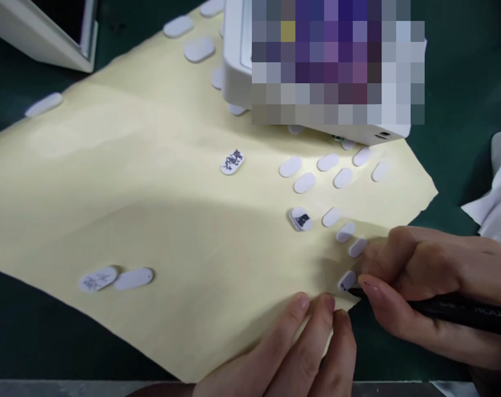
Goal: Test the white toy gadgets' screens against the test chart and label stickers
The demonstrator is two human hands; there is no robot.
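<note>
My right hand point(424, 270) grips a black pen point(461, 316) at the lower right. The pen's tip touches a small white oval piece point(348, 279) that bears a few dark marks at its lower end. On the pale yellow sheet point(184, 220), the fingers of my left hand point(300, 350) lie stretched out, just left of that piece. Plain white ovals point(304, 182) are spread up the sheet's right side. An oval with black drawing point(232, 161) lies near the middle, and a small stack with a dark figure point(301, 219) sits to its right.
A white device with a pixelated front point(237, 66) stands over the sheet's top edge. At the left lie a marked oval point(98, 279) and a plain one point(133, 278). Crumpled white material point(498, 193) is at the right edge; a white frame point(47, 33) occupies the upper left.
</note>
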